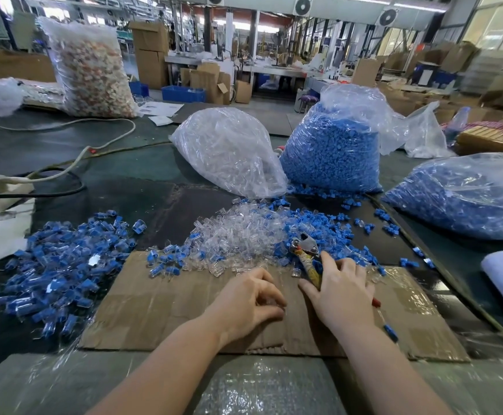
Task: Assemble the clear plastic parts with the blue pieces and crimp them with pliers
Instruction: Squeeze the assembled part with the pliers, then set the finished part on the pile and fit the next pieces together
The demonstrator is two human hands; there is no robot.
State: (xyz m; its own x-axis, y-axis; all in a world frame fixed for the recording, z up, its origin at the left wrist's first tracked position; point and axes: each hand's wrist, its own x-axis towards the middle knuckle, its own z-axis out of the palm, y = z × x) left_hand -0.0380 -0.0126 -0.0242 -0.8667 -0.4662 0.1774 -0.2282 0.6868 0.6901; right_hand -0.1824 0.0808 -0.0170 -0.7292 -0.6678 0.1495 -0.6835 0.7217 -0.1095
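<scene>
A heap of loose clear plastic parts lies at the far edge of a cardboard sheet, with loose blue pieces to its right. A pile of joined clear-and-blue parts spreads on the left. My right hand grips the wrapped handles of the pliers, whose metal jaws point away over the heap. My left hand rests on the cardboard with curled fingers; a small clear part seems pinched at its fingertips, but it is hard to see.
Behind the heaps stand a bag of clear parts and two bags of blue pieces. A power strip with cables lies at the left. A single blue piece sits by my right wrist.
</scene>
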